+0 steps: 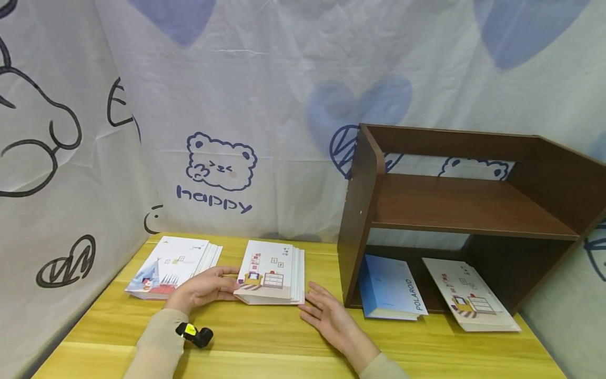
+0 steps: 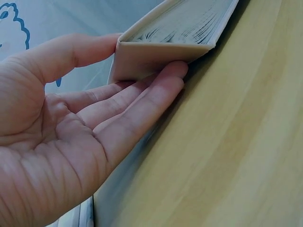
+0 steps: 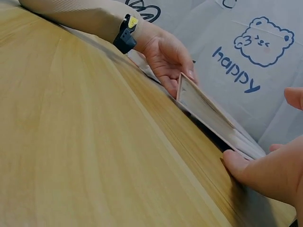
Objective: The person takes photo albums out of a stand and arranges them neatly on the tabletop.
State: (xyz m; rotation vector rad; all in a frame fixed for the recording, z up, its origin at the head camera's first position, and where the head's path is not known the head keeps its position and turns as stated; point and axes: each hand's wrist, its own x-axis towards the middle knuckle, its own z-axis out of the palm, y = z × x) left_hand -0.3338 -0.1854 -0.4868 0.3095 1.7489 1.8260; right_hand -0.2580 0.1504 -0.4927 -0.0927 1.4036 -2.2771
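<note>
A white photo album (image 1: 267,273) with a drawn room on its cover lies in the middle of the table, its page edges showing in the left wrist view. My left hand (image 1: 205,288) holds it by the spine (image 2: 147,61), thumb at the upper edge and fingers beneath. On the other side, my right hand (image 1: 326,318) is spread out at the page-side edge, a fingertip touching or very near the lower cover (image 3: 236,152). Left of my left hand lies another white album (image 1: 175,263) with a tent drawn on it.
A dark brown two-level shelf (image 1: 468,205) stands at the right. In its lower level lie a blue POLAROID album (image 1: 393,287) and a white album (image 1: 471,295), both jutting past the front. Printed cloth (image 1: 284,105) hangs behind the wooden table (image 1: 265,347).
</note>
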